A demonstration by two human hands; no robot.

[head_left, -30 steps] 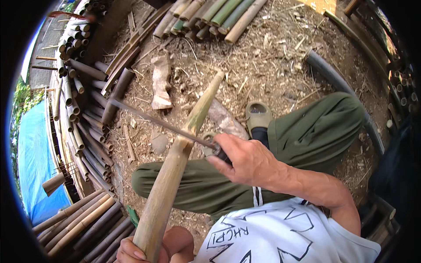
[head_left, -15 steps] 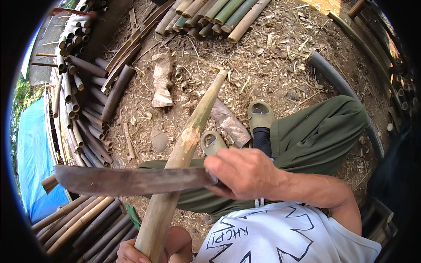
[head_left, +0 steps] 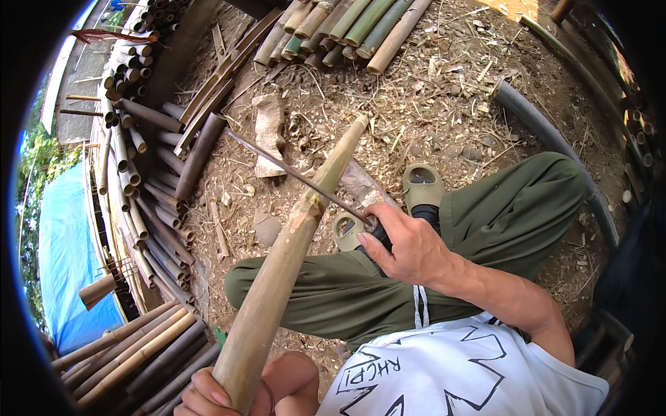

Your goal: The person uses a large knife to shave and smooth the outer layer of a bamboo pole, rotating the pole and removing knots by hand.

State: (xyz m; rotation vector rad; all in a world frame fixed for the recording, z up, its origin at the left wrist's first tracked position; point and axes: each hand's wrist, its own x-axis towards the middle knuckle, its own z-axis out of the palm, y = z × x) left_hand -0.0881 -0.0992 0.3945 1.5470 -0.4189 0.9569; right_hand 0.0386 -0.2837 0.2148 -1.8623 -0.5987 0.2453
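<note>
A long pale bamboo pole [head_left: 277, 291] slants from the lower edge up toward the middle of the view, narrowing to its far end. My left hand [head_left: 218, 395] is closed around its near, thick end. In my right hand [head_left: 406, 246] is the dark handle of a machete [head_left: 277, 161], its blade seen nearly edge-on. The blade crosses the pole at a roughly trimmed, shaved node; I cannot tell whether it touches there. Beyond the pole lies a notched wooden block [head_left: 269, 135], and a second piece of wood [head_left: 362, 182] sits partly behind it.
Cut bamboo poles are stacked at the far side [head_left: 347, 31], along the left [head_left: 156, 180] and at lower left [head_left: 146, 353]. Wood chips litter the dirt floor [head_left: 430, 97]. A grey pole [head_left: 555, 145] lies on the right, beyond my bent knee. A blue tarp [head_left: 73, 256] hangs at far left.
My right hand has moved away from me and slightly right. The machete blade has turned from broadside to edge-on and now crosses the pole farther up. My left hand keeps its grip.
</note>
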